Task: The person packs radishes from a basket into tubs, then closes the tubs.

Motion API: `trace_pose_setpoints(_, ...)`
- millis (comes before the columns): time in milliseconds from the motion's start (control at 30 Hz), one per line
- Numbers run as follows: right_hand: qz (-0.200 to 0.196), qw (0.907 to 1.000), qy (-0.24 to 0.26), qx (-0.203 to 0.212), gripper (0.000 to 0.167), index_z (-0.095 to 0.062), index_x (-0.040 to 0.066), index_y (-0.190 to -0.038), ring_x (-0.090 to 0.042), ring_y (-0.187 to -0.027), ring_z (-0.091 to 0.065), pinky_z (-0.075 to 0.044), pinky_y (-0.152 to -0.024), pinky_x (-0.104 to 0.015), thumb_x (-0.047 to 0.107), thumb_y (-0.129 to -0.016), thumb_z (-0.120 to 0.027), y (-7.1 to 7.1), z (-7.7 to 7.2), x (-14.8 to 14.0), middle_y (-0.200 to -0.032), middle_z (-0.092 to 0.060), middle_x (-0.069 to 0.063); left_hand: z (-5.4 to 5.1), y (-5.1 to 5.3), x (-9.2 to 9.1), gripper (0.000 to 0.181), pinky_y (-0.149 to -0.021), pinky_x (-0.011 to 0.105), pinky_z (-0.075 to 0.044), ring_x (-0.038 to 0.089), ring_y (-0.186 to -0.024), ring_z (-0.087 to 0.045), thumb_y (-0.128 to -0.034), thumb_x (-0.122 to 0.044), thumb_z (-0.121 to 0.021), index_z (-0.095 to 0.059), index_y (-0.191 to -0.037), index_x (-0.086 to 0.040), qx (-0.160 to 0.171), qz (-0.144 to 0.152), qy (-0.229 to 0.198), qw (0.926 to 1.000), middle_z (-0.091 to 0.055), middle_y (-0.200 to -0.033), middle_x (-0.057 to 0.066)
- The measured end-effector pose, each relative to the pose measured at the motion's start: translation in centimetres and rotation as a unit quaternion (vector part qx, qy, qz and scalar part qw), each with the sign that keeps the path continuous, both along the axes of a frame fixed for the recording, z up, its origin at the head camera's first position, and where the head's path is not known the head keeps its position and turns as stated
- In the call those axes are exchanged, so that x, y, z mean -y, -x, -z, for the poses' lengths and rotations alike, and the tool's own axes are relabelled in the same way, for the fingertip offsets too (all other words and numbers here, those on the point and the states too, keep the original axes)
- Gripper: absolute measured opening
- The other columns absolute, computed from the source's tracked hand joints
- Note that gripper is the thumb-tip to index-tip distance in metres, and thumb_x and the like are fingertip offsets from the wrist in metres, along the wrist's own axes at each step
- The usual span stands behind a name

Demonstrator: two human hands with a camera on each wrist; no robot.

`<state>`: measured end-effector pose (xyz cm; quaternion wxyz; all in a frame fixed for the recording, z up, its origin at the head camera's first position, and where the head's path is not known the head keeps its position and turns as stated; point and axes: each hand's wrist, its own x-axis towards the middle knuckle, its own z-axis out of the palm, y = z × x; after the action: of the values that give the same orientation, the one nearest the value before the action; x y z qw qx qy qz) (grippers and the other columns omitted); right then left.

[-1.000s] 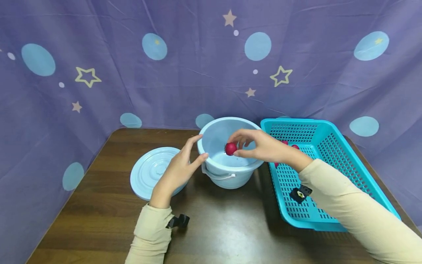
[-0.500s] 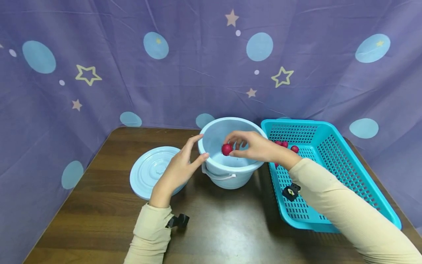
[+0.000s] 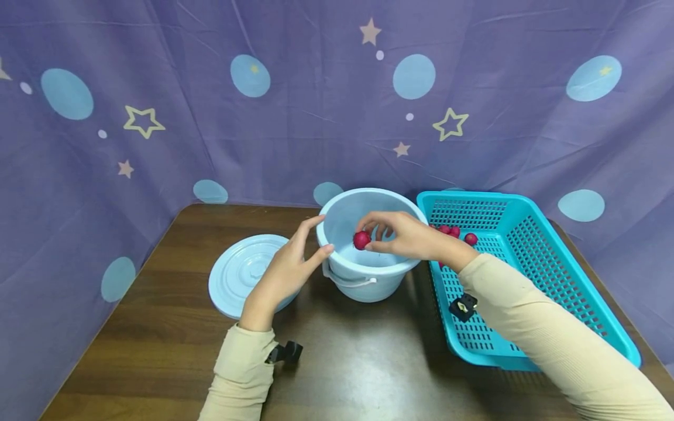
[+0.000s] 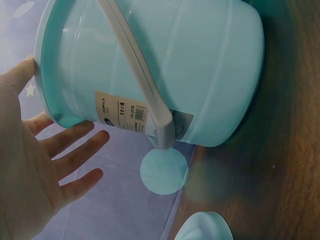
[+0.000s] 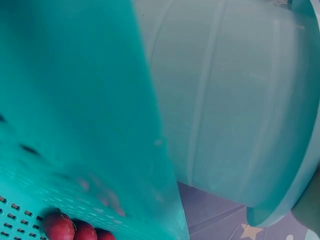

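Note:
In the head view, my right hand (image 3: 402,235) pinches a red radish (image 3: 361,240) between thumb and fingertips, over the mouth of a light-blue bucket (image 3: 363,283). My left hand (image 3: 286,266) touches the bucket's left rim with thumb and forefinger. Its other fingers are spread and fairly straight beside the bucket wall (image 4: 200,65) in the left wrist view. More red radishes (image 3: 471,238) lie in a turquoise basket (image 3: 571,263) to the right. From the right wrist only the bucket's side (image 5: 225,100) and basket wall (image 5: 75,75) show large; the held radish is hidden there.
A round light-blue lid (image 3: 237,275) lies on the wooden table (image 3: 342,356), left of the bucket and partly behind the left hand. The bucket's handle (image 3: 350,283) hangs down at its front. A purple patterned cloth (image 3: 326,117) hangs behind.
My right hand has shifted slightly left with the radish, still over the bucket. More radishes show in the basket past the forearm. The left hand has stayed at the rim.

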<state>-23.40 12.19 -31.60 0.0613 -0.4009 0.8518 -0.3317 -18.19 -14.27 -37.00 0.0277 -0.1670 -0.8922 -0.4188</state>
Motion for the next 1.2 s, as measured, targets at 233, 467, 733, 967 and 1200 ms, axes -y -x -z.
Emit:
trace_pose_setpoints(233, 0.016, 0.9998, 0.005, 0.01, 0.032, -0.065, 0.013, -0.121, -0.015, -0.091, -0.061, -0.051, -0.083, -0.042, 0.016, -0.091, -0.074, -0.1, 0.0, 0.0, -0.103, -0.068, -0.001, 0.1, 0.0, 0.0, 0.066, -0.104, 0.057, -0.037, 0.031, -0.138, -0.04, -0.096, -0.064, -0.048, -0.024, -0.153, -0.04, 0.003, 0.0, -0.001, 1.0, -0.03, -0.158, 0.0)
trace_pose_setpoints(467, 0.038, 0.9985, 0.039, 0.007, 0.031, -0.067, 0.016, -0.121, -0.014, -0.09, -0.063, -0.051, -0.082, -0.042, 0.017, -0.091, -0.074, -0.3, -0.4, -0.5, -0.109, -0.068, 0.003, 0.1, -0.1, 0.0, 0.064, -0.103, 0.058, -0.037, 0.031, -0.138, -0.04, -0.0971, -0.061, -0.049, -0.023, -0.152, -0.042, 0.006, -0.002, -0.004, 1.0, -0.028, -0.159, 0.0)
trace_pose_setpoints(733, 0.067, 0.9926, 0.101, -0.002, 0.029, -0.068, 0.015, -0.122, -0.015, -0.092, -0.062, -0.05, -0.087, -0.039, 0.018, -0.093, -0.071, -0.7, -0.8, -2.4, -0.11, -0.069, 0.0, 0.1, 0.1, 0.0, 0.066, -0.102, 0.058, -0.037, 0.034, -0.137, -0.041, -0.0961, -0.064, -0.048, -0.023, -0.153, -0.041, 0.005, -0.001, -0.004, 1.0, -0.028, -0.159, 0.0)
trace_pose_setpoints(967, 0.117, 0.9884, 0.097, 0.008, 0.026, -0.067, 0.018, -0.123, -0.014, -0.094, -0.062, -0.05, -0.084, -0.036, 0.024, -0.098, -0.066, -1.3, -0.9, -5.0, -0.112, -0.068, 0.001, 0.2, 0.0, 0.0, 0.067, -0.102, 0.058, -0.038, 0.035, -0.136, -0.042, -0.0964, -0.064, -0.047, -0.022, -0.153, -0.04, 0.004, 0.002, -0.005, 1.0, -0.028, -0.159, 0.001)
trace_pose_setpoints(1200, 0.157, 0.9815, 0.109, -0.002, 0.027, -0.067, 0.01, -0.123, -0.015, -0.096, -0.064, -0.05, -0.084, -0.03, 0.021, -0.098, -0.065, -1.8, -0.5, -7.9, -0.114, -0.068, -0.002, 0.1, 0.0, -0.1, 0.067, -0.101, 0.058, -0.039, 0.032, -0.137, -0.041, -0.0959, -0.065, -0.047, -0.022, -0.153, -0.04, 0.004, 0.002, 0.0, 1.0, -0.028, -0.16, 0.0)
